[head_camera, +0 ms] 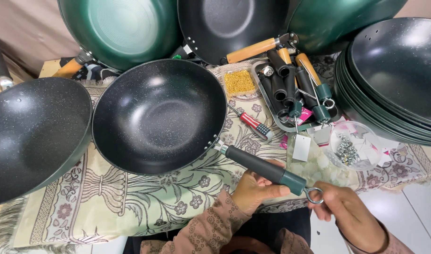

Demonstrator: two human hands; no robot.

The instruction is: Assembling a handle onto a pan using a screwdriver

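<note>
Item 1: your left hand (257, 188), palm up, fingers curled closed around the dark handle (265, 169) of the black wok (159, 115).
Item 2: your right hand (347, 214), fingertips pinched on the metal ring (314, 195) at the handle's end.
Item 3: the wok sits on the patterned cloth (131, 202) over the bench, handle angled toward you.
Item 4: tray of spare handles (295, 89); a screwdriver (251, 123) lies beside it.

We see a table spread with a floral cloth (131, 197); on it rest black woks (159, 115), a screwdriver (253, 124), a tray of handles (295, 84) and a bowl of screws (354, 146).
</note>
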